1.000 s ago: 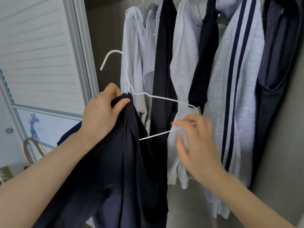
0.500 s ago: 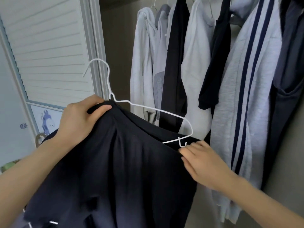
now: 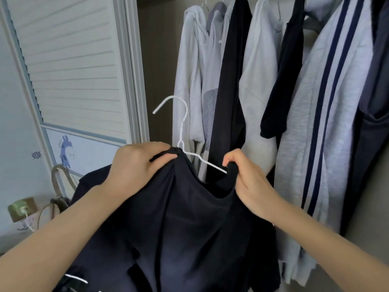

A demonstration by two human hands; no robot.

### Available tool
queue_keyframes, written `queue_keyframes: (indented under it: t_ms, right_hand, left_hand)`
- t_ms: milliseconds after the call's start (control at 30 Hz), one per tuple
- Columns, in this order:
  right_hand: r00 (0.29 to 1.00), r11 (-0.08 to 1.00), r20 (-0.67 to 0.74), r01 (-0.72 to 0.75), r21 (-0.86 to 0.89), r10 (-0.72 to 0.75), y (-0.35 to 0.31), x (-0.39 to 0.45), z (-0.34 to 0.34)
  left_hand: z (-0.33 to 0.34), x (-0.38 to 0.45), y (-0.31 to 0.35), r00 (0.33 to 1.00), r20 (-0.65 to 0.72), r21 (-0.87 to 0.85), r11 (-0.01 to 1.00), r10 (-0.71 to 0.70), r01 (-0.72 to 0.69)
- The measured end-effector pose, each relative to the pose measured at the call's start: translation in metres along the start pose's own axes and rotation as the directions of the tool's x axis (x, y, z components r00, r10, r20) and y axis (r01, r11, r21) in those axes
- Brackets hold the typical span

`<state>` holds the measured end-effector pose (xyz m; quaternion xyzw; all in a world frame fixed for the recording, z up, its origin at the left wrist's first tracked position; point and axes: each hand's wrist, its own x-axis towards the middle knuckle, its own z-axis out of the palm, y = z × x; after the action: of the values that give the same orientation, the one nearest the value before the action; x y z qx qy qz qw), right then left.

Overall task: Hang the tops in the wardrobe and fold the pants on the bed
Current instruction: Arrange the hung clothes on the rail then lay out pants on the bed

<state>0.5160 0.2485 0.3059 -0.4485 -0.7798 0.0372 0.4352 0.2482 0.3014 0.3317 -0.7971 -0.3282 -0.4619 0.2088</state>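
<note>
Navy cotton top (image 3: 179, 224) hangs in front of the open wardrobe, its neckline being worked over a thin white wire hanger (image 3: 182, 131). The left hand (image 3: 134, 167) pinches the collar fabric at the hanger's neck, and the right hand (image 3: 246, 178) grips the other side of the collar, where the wire shoulder disappears into the cloth.

Several tops already hang in the wardrobe: pale grey hoodies (image 3: 195, 76), a black top (image 3: 229, 98), a grey jacket with navy stripes (image 3: 328, 114). This one is not yet on the rail (which is out of view above), and no pants or bed show.

Room looks best at the left end, between the white louvred door (image 3: 69, 66) and the hoodies; the hook points that way.
</note>
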Motion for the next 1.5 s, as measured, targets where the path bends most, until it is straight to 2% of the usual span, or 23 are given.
queue_keyframes:
  t_ms: [67, 100, 167, 233, 367, 467, 533, 600, 633, 700, 800, 900, 1000, 1200, 1267, 1333, 1433, 1500]
  right_hand:
    - [0.997, 0.998, -0.064, -0.027, 0.064, 0.031, 0.000, 0.000, 0.002]
    - [0.991, 0.997, -0.129, -0.017, 0.071, 0.026, 0.002, 0.000, -0.002]
    - [0.971, 0.999, -0.238, 0.033, 0.002, -0.032, 0.007, 0.001, -0.012]
    - [0.961, 0.997, -0.268, 0.045, -0.070, -0.062, 0.012, 0.002, -0.022]
    - [0.982, 0.991, -0.179, 0.029, -0.133, -0.053, 0.023, 0.003, -0.034]
    - [0.997, 0.991, -0.081, 0.009, -0.136, -0.021, 0.027, 0.005, -0.040]
    - [1.000, 0.993, 0.001, -0.015, -0.114, 0.015, 0.029, 0.007, -0.043]
    - [0.996, 0.995, 0.092, 0.014, -0.095, -0.005, 0.026, 0.009, -0.042]
    - [0.990, 0.996, 0.134, 0.048, -0.079, -0.037, 0.023, 0.010, -0.038]
    - [0.972, 0.990, 0.210, 0.124, -0.066, -0.107, 0.014, 0.012, -0.029]
    - [0.966, 0.958, 0.188, 0.215, -0.192, -0.179, 0.011, 0.018, -0.021]
    - [0.994, 0.964, 0.073, 0.100, -0.248, -0.084, 0.022, 0.016, -0.022]
    - [0.991, 0.992, 0.097, -0.085, -0.092, 0.093, 0.029, 0.013, -0.022]
    - [0.998, 0.995, 0.047, -0.046, 0.091, 0.042, 0.018, 0.030, -0.016]
    - [0.996, 0.996, 0.088, -0.023, 0.087, 0.016, 0.010, 0.038, -0.020]
    - [0.987, 0.986, 0.156, -0.073, 0.150, 0.049, 0.005, 0.043, -0.023]
    - [0.954, 0.869, 0.179, -0.294, 0.398, 0.241, 0.003, 0.046, -0.035]
    - [0.923, 0.772, 0.147, -0.379, 0.511, 0.355, 0.003, 0.050, -0.050]
  left_hand:
    - [0.000, -0.001, -0.008, 0.998, 0.060, -0.001, 1.000, -0.021, 0.022]
    - [-0.001, -0.003, -0.016, 0.993, 0.094, 0.006, 0.997, -0.076, 0.076]
    - [-0.003, -0.012, -0.034, 0.969, 0.134, 0.008, 0.978, -0.208, 0.209]
    - [-0.004, -0.022, -0.047, 0.944, 0.152, -0.043, 0.952, -0.293, 0.303]
    - [-0.005, -0.033, -0.060, 0.887, 0.211, -0.206, 0.868, -0.412, 0.452]
    - [-0.008, -0.032, -0.062, 0.881, 0.213, -0.255, 0.847, -0.422, 0.467]
    - [-0.011, -0.030, -0.061, 0.902, 0.195, -0.162, 0.894, -0.386, 0.418]
    - [-0.011, -0.027, -0.056, 0.941, 0.193, -0.007, 0.958, -0.280, 0.287]
    - [-0.009, -0.025, -0.052, 0.952, 0.202, 0.019, 0.973, -0.228, 0.229]
    - [-0.005, -0.021, -0.046, 0.951, 0.224, -0.062, 0.970, -0.215, 0.235]
    - [-0.005, -0.019, -0.045, 0.928, 0.194, -0.276, 0.890, -0.317, 0.362]
    - [-0.016, -0.020, -0.055, 0.910, 0.157, -0.380, 0.826, -0.385, 0.415]
    - [-0.029, -0.022, -0.069, 0.894, 0.135, -0.407, 0.799, -0.427, 0.443]
    - [-0.034, -0.022, -0.075, 0.897, 0.124, -0.330, 0.835, -0.425, 0.441]
    - [-0.034, -0.022, -0.076, 0.898, 0.128, -0.337, 0.833, -0.420, 0.438]
    - [-0.036, -0.022, -0.076, 0.899, 0.156, -0.363, 0.822, -0.410, 0.438]
    - [-0.043, -0.020, -0.085, 0.897, 0.193, -0.399, 0.803, -0.398, 0.442]
    - [-0.047, -0.021, -0.099, 0.867, 0.201, -0.452, 0.742, -0.455, 0.494]
